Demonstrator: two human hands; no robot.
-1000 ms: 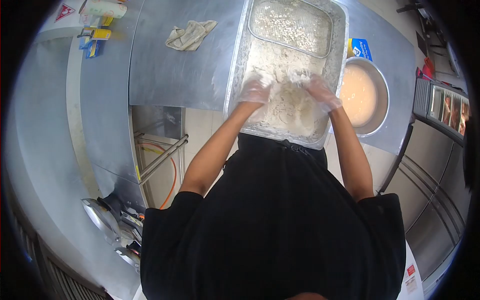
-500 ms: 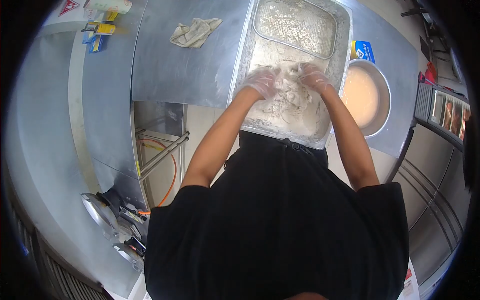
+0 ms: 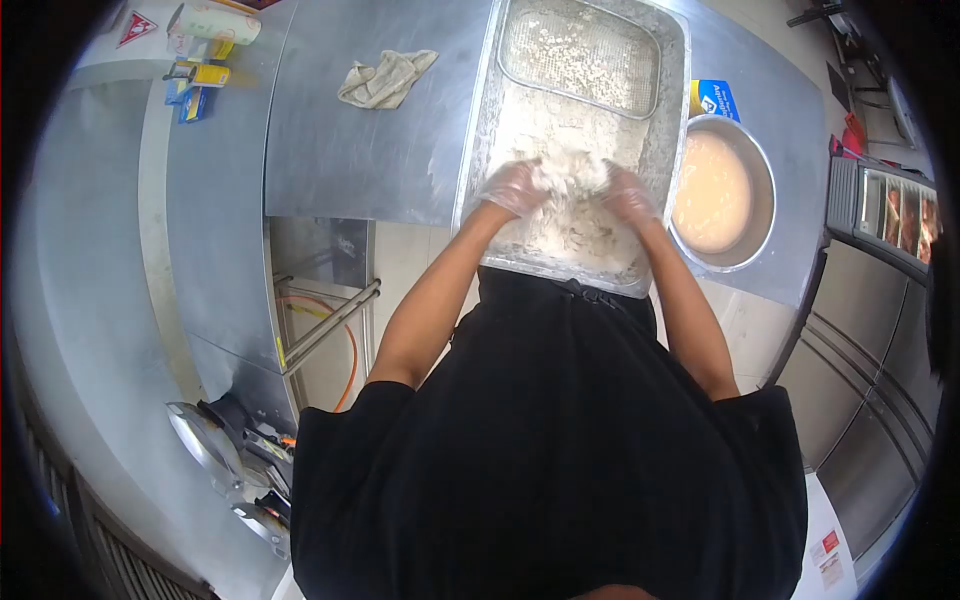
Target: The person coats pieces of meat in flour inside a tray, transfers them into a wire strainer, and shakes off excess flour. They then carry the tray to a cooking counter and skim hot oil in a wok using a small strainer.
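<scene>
The floury mass (image 3: 572, 172) lies btwn L hand (image 3: 515, 190) and R hand (image 3: 628, 195), touching both; if each grip is closed, I can't say, b/c blurred there. It is in the metal tray (image 3: 472, 160), which passes over near edge of desk (image 3: 360, 160); wire basket (image 3: 657, 78) is at tray's far end.

The person's gloved left hand (image 3: 517, 188) and gloved right hand (image 3: 630, 194) contact floury white material (image 3: 570, 172) inside the metal tray (image 3: 674, 120). A wire basket (image 3: 645, 62) occupies its far end; a metal bowl (image 3: 763, 190) stands right.
</scene>
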